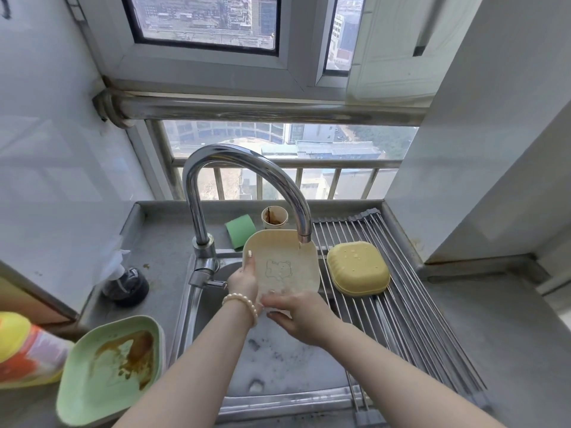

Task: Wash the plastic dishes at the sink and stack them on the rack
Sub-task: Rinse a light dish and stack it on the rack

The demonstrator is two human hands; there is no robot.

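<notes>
Cream plate (287, 261) under the tap (304, 239), tilted up over the sink (278, 359)! The left hand (244, 279) grips its left edge, thumb on the face; the right hand (296, 313) clasps the lower rim. Right of both hands, one yellow dish (358, 268) sits upside down on the rack (411, 304). Left of them, a stained green plate (108, 369) waits on the desk (160, 254), and beyond, a dirty cup (274, 217). Roughly a third done, I'd say.
</notes>
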